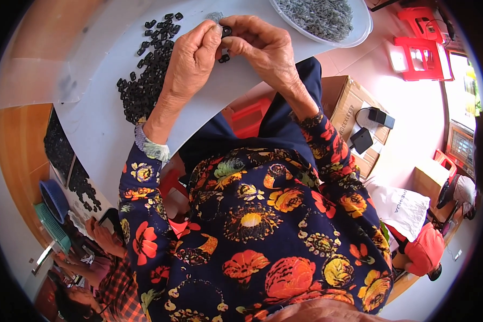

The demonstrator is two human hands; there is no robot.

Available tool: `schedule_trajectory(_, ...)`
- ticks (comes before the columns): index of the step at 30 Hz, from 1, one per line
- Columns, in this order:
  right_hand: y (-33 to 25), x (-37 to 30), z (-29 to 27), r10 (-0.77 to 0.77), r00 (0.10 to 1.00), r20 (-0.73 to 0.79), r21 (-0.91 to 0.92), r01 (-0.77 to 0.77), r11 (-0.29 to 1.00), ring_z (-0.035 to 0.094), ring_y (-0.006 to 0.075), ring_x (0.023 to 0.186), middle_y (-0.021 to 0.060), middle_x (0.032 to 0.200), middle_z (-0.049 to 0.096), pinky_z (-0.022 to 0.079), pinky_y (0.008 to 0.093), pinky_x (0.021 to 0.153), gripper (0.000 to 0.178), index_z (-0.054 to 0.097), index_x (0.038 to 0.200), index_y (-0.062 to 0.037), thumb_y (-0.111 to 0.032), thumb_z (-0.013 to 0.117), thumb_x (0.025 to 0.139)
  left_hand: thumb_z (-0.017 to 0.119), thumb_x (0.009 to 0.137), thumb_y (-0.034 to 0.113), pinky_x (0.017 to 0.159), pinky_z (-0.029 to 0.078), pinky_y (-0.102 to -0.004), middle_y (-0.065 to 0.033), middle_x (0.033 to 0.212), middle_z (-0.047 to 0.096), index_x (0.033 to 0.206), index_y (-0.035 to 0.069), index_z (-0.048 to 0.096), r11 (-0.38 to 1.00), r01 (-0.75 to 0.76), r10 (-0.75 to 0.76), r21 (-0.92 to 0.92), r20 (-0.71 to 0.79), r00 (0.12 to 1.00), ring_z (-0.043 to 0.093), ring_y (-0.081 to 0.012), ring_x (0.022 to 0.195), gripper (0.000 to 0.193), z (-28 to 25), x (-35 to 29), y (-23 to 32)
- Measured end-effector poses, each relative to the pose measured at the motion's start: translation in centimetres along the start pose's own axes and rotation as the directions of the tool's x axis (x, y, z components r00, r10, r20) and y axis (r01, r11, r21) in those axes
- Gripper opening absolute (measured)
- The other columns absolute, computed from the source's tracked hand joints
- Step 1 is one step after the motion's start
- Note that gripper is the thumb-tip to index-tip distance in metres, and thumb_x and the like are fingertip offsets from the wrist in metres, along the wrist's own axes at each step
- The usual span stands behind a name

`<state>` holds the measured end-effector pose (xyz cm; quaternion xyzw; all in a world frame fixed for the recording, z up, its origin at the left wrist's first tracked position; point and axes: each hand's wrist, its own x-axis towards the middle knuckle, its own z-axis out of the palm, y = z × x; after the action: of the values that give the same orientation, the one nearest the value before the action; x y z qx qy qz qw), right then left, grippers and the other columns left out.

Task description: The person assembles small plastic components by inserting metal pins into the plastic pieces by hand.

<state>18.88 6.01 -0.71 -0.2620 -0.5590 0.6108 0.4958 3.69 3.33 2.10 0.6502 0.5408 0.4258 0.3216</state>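
Above the pale table (99, 96), both my hands are brought together at the fingertips. My right hand (265, 51) pinches a small black plastic part (226, 31) between thumb and fingers. The thumb and fingers of my left hand (192, 61) are closed right beside it; what they grip is hidden. Another small black part (224, 58) lies just below my fingers. A spread-out pile of the same black parts (145, 88) lies left of my left hand. A few small grey pieces (214, 16) show behind my fingertips.
A clear round basin (369, 31) of small grey pieces stands at the far right of the table. A cardboard box (339, 115) and red stools (421, 58) are to the right. At lower left, another person's hand (104, 236) is near a blue basket (53, 201) and more black parts.
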Motion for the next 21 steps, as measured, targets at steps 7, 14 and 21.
schedule_trajectory(7,1.0,-0.1,-0.1,-0.127,0.992,0.022,-0.316,0.127,0.940,0.061,0.0097,0.067,0.0047,0.074,0.062,0.051,0.0247,0.064,0.032,0.062,0.097,0.0010,-0.009,0.077,0.071,0.046,0.096,0.024,0.051,0.037,-0.0259,-0.0027,0.060,0.042,0.083,0.000,0.048,0.999,0.054,-0.053,-0.003,0.043,0.998,0.039,-0.0090,0.055,0.027,-0.4,-0.6,-0.1)
schedule_trajectory(14,0.3,-0.2,-0.1,-0.157,0.985,0.075,-0.391,0.174,0.904,0.062,0.0148,0.065,0.0069,0.071,0.062,0.050,0.0270,0.062,0.027,0.061,0.092,-0.0002,-0.008,0.076,0.070,0.045,0.097,0.023,0.050,0.038,-0.0264,-0.0024,0.058,0.042,0.085,0.000,0.049,1.000,0.011,-0.012,0.021,0.056,0.998,0.039,-0.0091,0.054,0.026,-0.3,-1.3,-0.6)
schedule_trajectory(21,0.1,-0.4,0.0,-0.198,0.975,0.102,-0.421,0.222,0.879,0.063,0.0190,0.066,0.0098,0.072,0.063,0.051,0.0287,0.062,0.024,0.059,0.089,0.0002,-0.005,0.073,0.071,0.045,0.096,0.025,0.050,0.037,-0.0259,-0.0020,0.058,0.041,0.085,0.000,0.048,1.000,-0.006,0.007,-0.021,0.037,0.999,0.039,-0.0085,0.055,0.028,0.0,-1.6,-0.6)
